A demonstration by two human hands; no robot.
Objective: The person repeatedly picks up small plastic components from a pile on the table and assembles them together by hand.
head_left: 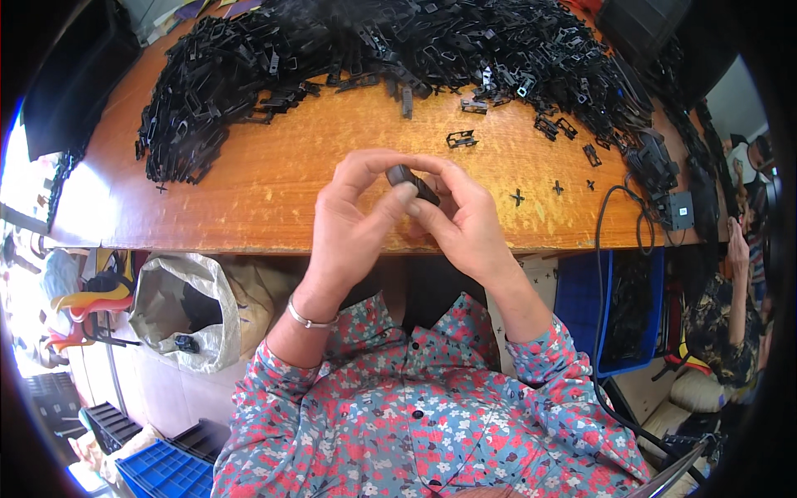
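Just above the near edge of the wooden table [365, 133], my left hand [357, 199] and my right hand [457, 203] meet around a small black plastic part [404, 176]. Both thumbs press against it from the near side, and the curled fingers hide much of it. Its exact kind I cannot make out. Beyond my hands spreads a large heap of black plastic parts [332, 50], many shaped like narrow open frames. A single black frame-shaped part [462, 139] lies apart, to the right of my fingers.
Small black cross-shaped pieces [517, 197] lie right of my hands. A black device with a cable [652, 166] sits at the table's right side. Below the table, an open woven sack [232, 307] stands left and a blue crate [581, 307] right. Another person [722, 307] is at far right.
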